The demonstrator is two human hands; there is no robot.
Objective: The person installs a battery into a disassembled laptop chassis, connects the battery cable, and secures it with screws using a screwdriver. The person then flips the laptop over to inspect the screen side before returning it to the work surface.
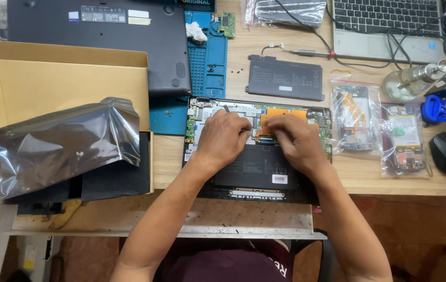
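Orange flex film (284,116) covers part of the green mainboard (265,112) inside one opened laptop base (257,180), which lies at the near edge of the counter (374,177) with its long axis left to right. Both hands rest on the board, fingers curled downward. The right hand (296,141) lies nearest the orange film, directly below it; the left hand (223,138) lies just beside it to the left. Whether either hand's fingers pinch anything cannot be told, since the tips are hidden. One black battery (257,167) sits below the hands; a second, loose battery (284,78) lies farther back. Two clear bags of phone parts (356,120) lie to the right; one screwdriver (306,53) lies behind.
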